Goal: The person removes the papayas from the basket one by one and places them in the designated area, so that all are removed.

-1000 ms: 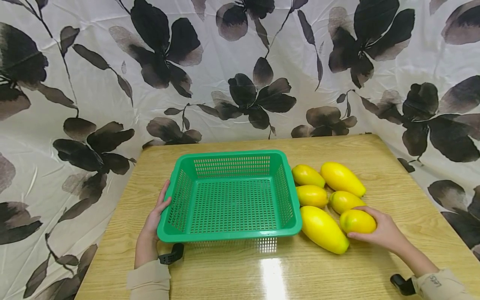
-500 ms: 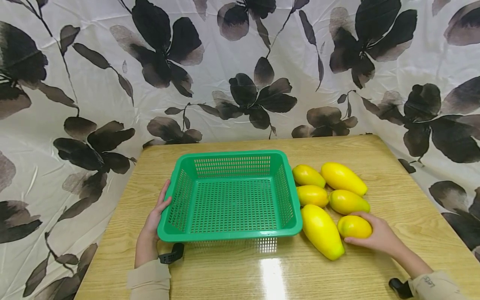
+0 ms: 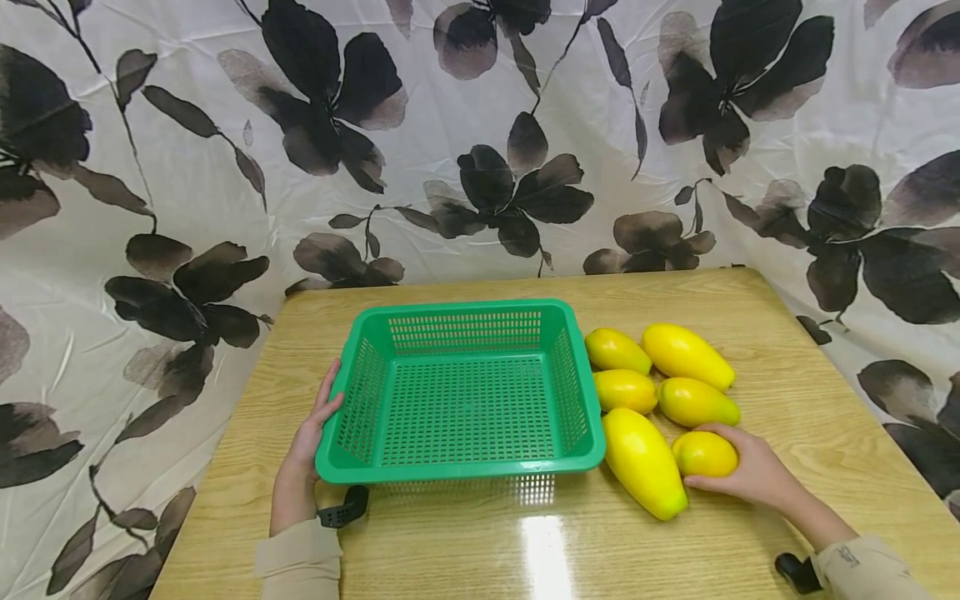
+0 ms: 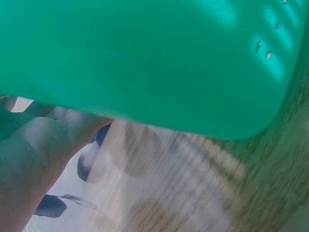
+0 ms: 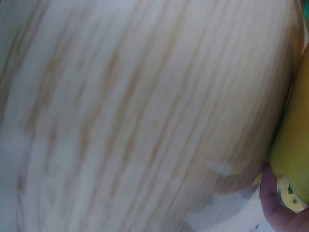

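A green plastic basket (image 3: 465, 475) with perforated walls and floor stands on the wooden table, with nothing inside. My left hand (image 3: 306, 437) holds it at its left side, thumb at the rim; the other fingers are partly hidden behind the wall. In the left wrist view this hand (image 4: 46, 145) shows under the green rim. On the right, my right hand (image 3: 750, 473) grips a small yellow mango (image 3: 705, 454) from its right side, thumb at the front. That mango is close beside a large long mango (image 3: 643, 462) and below another mango (image 3: 697, 402).
Further yellow mangoes (image 3: 624, 391) lie in a cluster against or near the basket's right side, the farthest being a long one (image 3: 686, 356). Floral cloth (image 3: 480, 150) hangs behind and beside the table (image 3: 450, 550).
My right hand has moved the small mango slightly toward me and left. The large mango beside it has swung a little, its near end shifting left and nearer. The left hand and basket stay put.
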Demonstrator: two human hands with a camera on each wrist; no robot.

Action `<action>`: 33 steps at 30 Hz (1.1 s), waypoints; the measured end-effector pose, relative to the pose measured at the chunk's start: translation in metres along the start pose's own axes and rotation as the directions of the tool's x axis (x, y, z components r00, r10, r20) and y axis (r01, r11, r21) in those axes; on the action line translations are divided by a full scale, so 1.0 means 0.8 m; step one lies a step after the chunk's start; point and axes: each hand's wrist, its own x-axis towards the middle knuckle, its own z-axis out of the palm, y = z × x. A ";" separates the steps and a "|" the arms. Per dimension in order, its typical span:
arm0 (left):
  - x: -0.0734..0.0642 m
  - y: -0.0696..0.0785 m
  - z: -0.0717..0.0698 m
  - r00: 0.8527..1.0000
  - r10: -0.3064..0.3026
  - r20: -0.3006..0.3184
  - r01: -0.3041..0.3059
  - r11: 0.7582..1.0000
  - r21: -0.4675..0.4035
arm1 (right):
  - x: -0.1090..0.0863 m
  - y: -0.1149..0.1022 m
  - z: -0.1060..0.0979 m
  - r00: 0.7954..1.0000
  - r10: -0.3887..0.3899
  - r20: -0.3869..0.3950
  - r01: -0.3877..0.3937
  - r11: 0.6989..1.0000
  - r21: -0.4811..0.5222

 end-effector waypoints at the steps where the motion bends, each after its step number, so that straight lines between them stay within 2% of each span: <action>1: 0.000 0.000 0.000 1.000 0.000 -0.001 0.000 1.000 -0.001 | 0.000 0.000 0.000 1.000 -0.001 0.000 0.001 1.000 0.000; 14: 0.000 -0.002 -0.001 1.000 0.003 0.022 -0.003 1.000 0.004 | -0.004 -0.003 0.003 1.000 -0.010 -0.009 0.010 1.000 -0.016; 24: 0.000 -0.001 -0.003 1.000 -0.004 0.006 0.003 1.000 0.011 | -0.004 -0.011 -0.002 1.000 -0.019 -0.022 0.020 1.000 0.003; 29: -0.003 0.001 -0.007 1.000 -0.020 -0.004 0.020 0.999 0.039 | -0.002 -0.016 -0.010 0.997 -0.040 -0.059 0.040 0.999 0.000; 33: -0.006 0.005 -0.010 0.999 -0.050 -0.022 0.051 0.997 0.051 | 0.002 -0.021 -0.026 0.993 -0.081 -0.088 0.079 0.996 -0.031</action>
